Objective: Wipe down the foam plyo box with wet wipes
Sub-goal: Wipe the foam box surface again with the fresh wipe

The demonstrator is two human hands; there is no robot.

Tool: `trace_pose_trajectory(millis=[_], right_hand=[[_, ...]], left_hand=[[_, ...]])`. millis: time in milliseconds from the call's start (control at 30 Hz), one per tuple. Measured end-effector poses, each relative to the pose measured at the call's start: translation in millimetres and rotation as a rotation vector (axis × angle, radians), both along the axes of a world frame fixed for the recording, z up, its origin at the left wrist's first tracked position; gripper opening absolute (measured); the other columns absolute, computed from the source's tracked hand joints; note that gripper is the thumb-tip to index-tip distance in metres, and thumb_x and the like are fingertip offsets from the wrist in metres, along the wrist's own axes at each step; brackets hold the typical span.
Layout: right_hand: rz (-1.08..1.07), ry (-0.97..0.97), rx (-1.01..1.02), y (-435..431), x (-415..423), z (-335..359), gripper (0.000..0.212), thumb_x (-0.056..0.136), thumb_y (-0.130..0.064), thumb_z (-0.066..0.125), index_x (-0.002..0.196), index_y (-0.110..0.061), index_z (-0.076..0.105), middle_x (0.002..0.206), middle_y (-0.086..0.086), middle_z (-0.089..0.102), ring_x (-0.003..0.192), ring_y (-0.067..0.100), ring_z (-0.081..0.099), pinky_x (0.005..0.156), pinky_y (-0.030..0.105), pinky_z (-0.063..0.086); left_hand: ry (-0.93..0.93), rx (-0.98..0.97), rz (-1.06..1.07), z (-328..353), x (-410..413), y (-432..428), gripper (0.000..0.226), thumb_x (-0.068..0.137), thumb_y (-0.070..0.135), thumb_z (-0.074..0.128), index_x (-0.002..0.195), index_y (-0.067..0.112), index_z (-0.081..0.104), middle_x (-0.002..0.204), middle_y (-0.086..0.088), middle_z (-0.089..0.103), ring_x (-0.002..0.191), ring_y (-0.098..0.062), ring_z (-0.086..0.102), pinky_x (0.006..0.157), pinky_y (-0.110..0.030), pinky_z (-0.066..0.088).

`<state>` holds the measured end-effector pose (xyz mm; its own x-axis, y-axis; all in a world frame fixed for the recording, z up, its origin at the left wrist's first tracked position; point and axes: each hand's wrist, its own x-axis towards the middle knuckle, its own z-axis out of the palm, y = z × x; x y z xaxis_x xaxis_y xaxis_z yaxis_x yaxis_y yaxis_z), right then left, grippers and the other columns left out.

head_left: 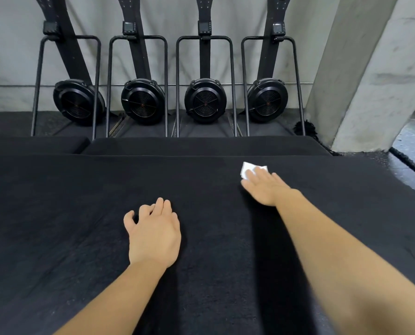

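With my hands apart, my right hand (264, 187) presses the wipe (248, 169) flat-fingered near the box's (81, 213) far right edge and my left hand (153, 233) rests loosely curled, empty, mid-top; the limp wipe probably needs flat pressure, not pinching.

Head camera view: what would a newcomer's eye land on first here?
The small white wipe stands out, pressed flat under the right hand near the far right of the big black foam plyo box. The left hand rests on the box nearer the camera, holding nothing. Behind, four black fan-wheel machines line the grey wall.
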<state>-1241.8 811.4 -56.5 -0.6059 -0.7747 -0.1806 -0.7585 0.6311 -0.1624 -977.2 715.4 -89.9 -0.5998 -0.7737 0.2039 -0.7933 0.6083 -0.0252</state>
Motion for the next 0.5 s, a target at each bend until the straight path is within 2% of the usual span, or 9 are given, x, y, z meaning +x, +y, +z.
trace_pose_trajectory(millis=[67,200,333,400,500], right_hand=[[-0.068,-0.01,0.021,17,-21,0,0.044,0.101,-0.045,0.02,0.137,-0.024,0.034,0.155,0.002,0.022,0.141,0.028,0.024,0.117,0.043,0.015],[-0.199,-0.043,0.047,24,-34,0,0.052,0.099,-0.05,0.021,0.142,-0.021,0.032,0.156,0.005,0.02,0.14,0.032,0.022,0.116,0.046,0.019],[-0.324,-0.009,0.059,-2,-11,-1,0.073,0.099,-0.06,0.018,0.155,-0.014,0.016,0.162,0.012,0.007,0.149,0.03,0.005,0.12,0.043,0.01],[-0.275,0.047,0.063,-22,11,-2,0.078,0.098,-0.062,0.017,0.156,-0.01,0.012,0.162,0.016,0.005,0.15,0.028,0.001,0.12,0.041,0.007],[-0.154,0.033,0.048,-57,49,-3,0.079,0.098,-0.062,0.016,0.157,-0.01,0.006,0.163,0.015,-0.001,0.15,0.026,-0.006,0.121,0.04,0.003]], left_hand=[[-0.02,-0.005,-0.006,0,0,0,0.033,0.099,0.027,0.025,0.128,0.026,0.041,0.145,0.011,0.038,0.117,-0.017,0.038,0.108,-0.047,0.019],[-0.003,0.013,-0.023,2,0,0,0.025,0.099,0.026,0.025,0.114,0.026,0.044,0.131,0.009,0.046,0.111,-0.016,0.039,0.108,-0.048,0.022],[0.025,0.037,-0.032,0,-2,-3,0.043,0.1,0.036,0.011,0.13,0.024,0.04,0.144,0.01,0.039,0.123,-0.016,0.036,0.112,-0.047,0.016],[0.034,0.049,-0.037,-2,-3,-5,0.05,0.101,0.04,0.008,0.14,0.024,0.035,0.152,0.009,0.031,0.129,-0.017,0.032,0.113,-0.047,0.012],[0.031,0.062,-0.05,-4,-4,-6,0.055,0.1,0.042,0.006,0.147,0.024,0.027,0.156,0.008,0.025,0.135,-0.018,0.026,0.113,-0.049,0.008]])
